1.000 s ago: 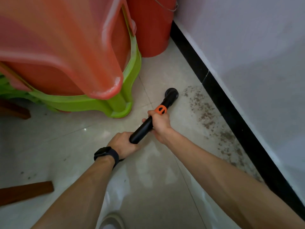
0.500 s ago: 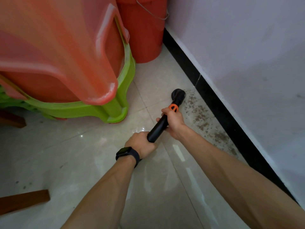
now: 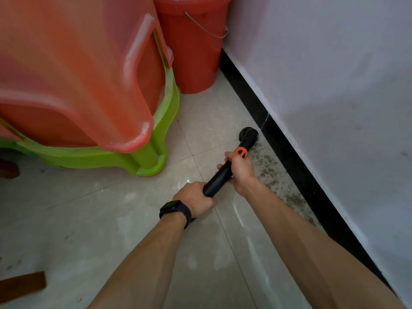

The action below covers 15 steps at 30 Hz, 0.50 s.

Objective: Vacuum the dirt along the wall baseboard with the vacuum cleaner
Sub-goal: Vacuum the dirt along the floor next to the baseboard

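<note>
Left hand [image 3: 196, 198]: closed round the near end of the vacuum cleaner [image 3: 217, 178], fingers curled about its black tube.
Right hand [image 3: 242, 172]: holding the same tube farther along, just ahead of the left hand, fingers wrapped round it and the thumb side next to the orange collar [image 3: 240, 152].
Vacuum cleaner: its tube runs from the left hand through the right hand, then slants away ahead and to the right, down toward the floor [image 3: 111, 219].
Nozzle [image 3: 249, 134]: round and black, just beyond the right hand and past the collar, low on the floor at the foot of the baseboard [image 3: 301, 175]; whether it touches the baseboard cannot be told.
Dirt [image 3: 287, 192]: brown specks on the floor to the right of the right hand, in a band against the baseboard, from the nozzle back alongside the right forearm.
Baseboard: black strip to the right of both hands, under the pale wall [image 3: 334, 85].
Watch [image 3: 174, 209]: dark, on the wrist just behind the left hand.
Stools: an orange stool [image 3: 78, 74] stacked over a green stool [image 3: 151, 152], ahead and to the left of the left hand.
Bucket [image 3: 189, 52]: red with a wire handle, well ahead of both hands, beside the wall.
Wooden piece [image 3: 22, 284]: on the floor, far left of the left forearm.
</note>
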Tool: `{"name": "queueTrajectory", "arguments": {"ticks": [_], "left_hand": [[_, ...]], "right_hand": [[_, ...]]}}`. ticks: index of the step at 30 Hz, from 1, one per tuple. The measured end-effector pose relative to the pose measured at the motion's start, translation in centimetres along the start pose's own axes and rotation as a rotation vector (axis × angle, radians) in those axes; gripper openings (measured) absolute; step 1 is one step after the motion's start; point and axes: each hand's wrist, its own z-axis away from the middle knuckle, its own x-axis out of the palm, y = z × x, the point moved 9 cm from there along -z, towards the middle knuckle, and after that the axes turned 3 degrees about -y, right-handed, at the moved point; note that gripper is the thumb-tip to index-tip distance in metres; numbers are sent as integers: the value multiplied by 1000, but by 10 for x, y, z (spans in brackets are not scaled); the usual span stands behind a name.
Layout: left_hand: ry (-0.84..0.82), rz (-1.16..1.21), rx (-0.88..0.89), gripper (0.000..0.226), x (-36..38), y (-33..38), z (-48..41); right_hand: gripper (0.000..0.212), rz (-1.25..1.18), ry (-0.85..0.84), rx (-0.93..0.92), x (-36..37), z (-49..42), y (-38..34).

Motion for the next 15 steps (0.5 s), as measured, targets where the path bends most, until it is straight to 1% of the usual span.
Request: {"name": "queueTrajectory", "arguments": {"ticks": [4, 10, 11, 14, 15], "left_hand": [[-8, 4, 14, 13, 7, 3, -8], [-19, 20, 37, 14, 11, 14, -23], [-26, 26, 36, 14, 13, 14, -25], [-73, 71, 16, 15, 23, 8, -28], [-90, 86, 10, 15, 26, 5, -28]], "right_hand": [[12, 1, 31, -5, -8, -6, -2], [11, -9, 77, -13, -20, -14, -12], [13, -7, 78, -14, -22, -14, -12], [27, 24, 74, -17, -24, -13, -6], [29, 29, 74, -15, -24, -13, -3]]}}
